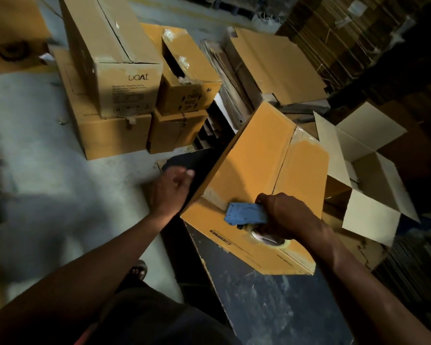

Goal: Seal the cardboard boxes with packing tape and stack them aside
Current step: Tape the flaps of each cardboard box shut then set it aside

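The box point(256, 170) is orange-yellow with a black printed strip, the tape gun point(245, 213) blue, the open carton point(373, 170) pale beige inside, the floor point(47, 170) grey.

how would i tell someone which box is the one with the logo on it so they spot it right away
Start at the stack of cardboard boxes on the grey floor, up and left of the box being taped. The one you want is the tall box on top of the stack's left side. It alone has a paler brown face bearing a dark printed logo with small text lines underneath.
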A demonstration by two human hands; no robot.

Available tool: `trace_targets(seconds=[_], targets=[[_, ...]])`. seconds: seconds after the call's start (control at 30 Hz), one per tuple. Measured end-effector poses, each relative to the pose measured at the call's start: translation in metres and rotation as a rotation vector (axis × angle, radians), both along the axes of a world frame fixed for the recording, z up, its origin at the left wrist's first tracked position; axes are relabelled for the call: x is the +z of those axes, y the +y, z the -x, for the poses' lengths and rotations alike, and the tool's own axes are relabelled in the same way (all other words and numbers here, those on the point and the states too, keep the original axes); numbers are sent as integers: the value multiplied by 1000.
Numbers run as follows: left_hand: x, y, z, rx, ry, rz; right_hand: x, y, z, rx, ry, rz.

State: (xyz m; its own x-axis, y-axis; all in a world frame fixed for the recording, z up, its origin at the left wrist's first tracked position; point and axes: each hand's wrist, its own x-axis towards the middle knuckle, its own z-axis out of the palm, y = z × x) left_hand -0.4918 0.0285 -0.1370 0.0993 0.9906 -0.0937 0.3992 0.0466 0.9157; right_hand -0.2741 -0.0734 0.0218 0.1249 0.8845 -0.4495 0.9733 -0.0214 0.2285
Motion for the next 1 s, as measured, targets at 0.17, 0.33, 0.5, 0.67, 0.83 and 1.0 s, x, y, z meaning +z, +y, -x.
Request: trace_targets(seconds=[0.17, 0.33, 0.5, 0.67, 0.83, 1.0], targets=[[-21, -17, -22, -710, 288, -1028, -2, 0, -5, 4, 48, -1], [-47, 0, -26, -704, 217, -1291, 4, -6, -14, -11, 151, 40], [-53, 9, -23, -788, 292, -1358, 5, -29, -21, -34, 214, 1], [-49, 5, -23, -758, 264, -1368, 11, -46, -29, 6, 204, -43], [-48, 4, -21, -762, 287, -1389, 26, -75, -56, -5, 129, -14], [-44, 1, -18, -787, 336, -1364, 43, -114, -94, -66, 112, -15]])
